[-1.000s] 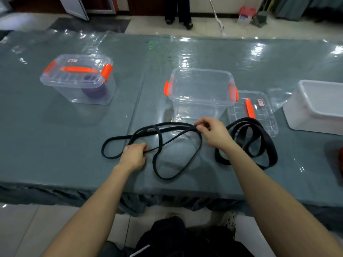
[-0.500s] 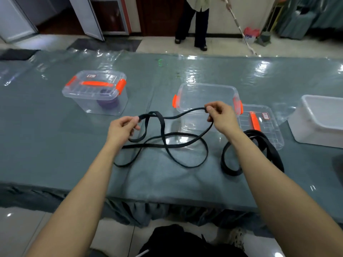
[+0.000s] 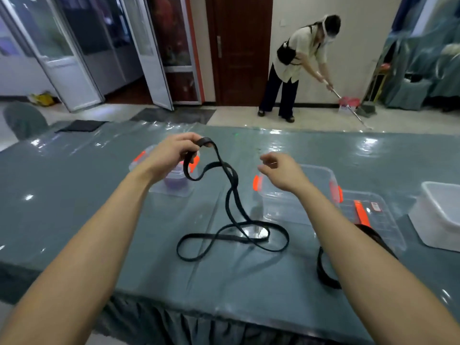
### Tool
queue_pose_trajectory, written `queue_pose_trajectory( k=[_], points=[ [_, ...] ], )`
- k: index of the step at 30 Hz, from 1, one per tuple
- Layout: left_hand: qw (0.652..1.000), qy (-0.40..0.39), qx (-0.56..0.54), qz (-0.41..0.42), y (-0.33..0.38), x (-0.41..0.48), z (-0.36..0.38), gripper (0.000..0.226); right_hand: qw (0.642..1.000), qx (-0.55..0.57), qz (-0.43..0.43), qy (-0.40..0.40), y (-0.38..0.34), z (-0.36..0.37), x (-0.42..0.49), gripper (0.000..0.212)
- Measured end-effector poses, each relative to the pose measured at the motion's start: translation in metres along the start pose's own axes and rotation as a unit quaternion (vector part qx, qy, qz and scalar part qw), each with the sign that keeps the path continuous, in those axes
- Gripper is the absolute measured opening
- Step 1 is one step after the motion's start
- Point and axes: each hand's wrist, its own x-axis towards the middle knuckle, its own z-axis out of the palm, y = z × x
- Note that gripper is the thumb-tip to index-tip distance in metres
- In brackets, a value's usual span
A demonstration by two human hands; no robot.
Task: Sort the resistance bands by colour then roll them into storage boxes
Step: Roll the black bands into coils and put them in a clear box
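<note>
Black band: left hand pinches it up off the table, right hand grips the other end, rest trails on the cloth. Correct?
Wrong on the right hand: the head view shows it open, holding nothing, clear of the band. The left hand does pinch the black band up, and the rest trails on the table cloth.

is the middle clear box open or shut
Open. The clear box has no lid on; its lid, with the orange handle, lies on the table beside it.
</note>
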Motion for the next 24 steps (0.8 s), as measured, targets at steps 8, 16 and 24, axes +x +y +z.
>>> queue_pose_trajectory(
  k=[8, 16, 24],
  points=[
    [0.996, -0.024, 0.011, 0.083, 0.049, 0.003, -0.009, 0.029, 0.983, 0.026, 0.001, -0.182, -0.039, 0.07, -0.007, 0.074],
    [0.997, 0.007, 0.007, 0.073, 0.041, -0.021, -0.026, 0.025, 0.98, 0.135, 0.018, -0.146, -0.031, 0.097, -0.014, 0.055],
    [0.993, 0.035, 0.036, 0.109, 0.071, -0.011, -0.035, 0.028, 0.955, 0.201, -0.046, -0.211, -0.094, 0.062, -0.004, 0.038]
  ],
)
